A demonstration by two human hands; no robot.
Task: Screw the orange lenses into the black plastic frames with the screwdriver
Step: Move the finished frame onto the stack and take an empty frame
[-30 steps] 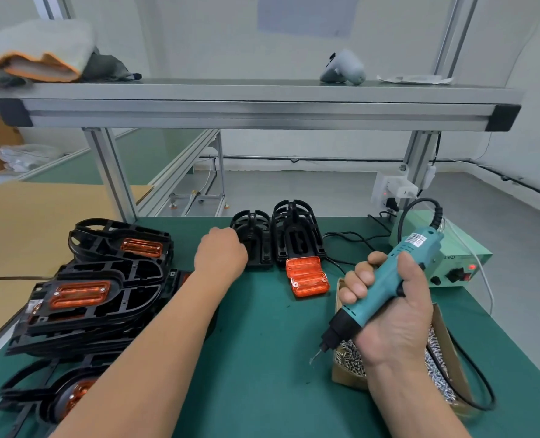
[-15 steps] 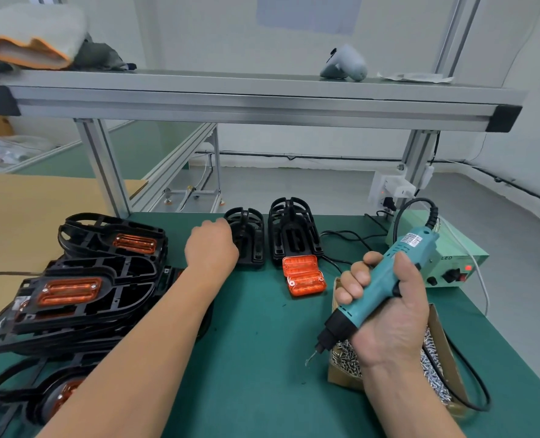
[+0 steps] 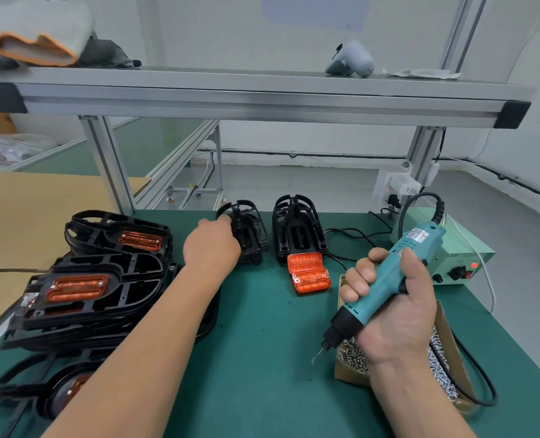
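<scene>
Pickup of a fresh black frame (image 3: 246, 238) is in hand: the left hand (image 3: 211, 248) has reached further onto it than 0.5 s ago (fingers hidden, grasp unclear). The right hand (image 3: 395, 314) stays wrapped round the screwdriver (image 3: 388, 279). Next, draw the frame near; 2 orange lenses (image 3: 311, 279) lie loose on the surface (image 3: 262, 358).

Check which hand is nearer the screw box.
Right. The right hand, gripping the screwdriver, is just above the screw box; the left hand is across the mat, gripping a black frame.
</scene>
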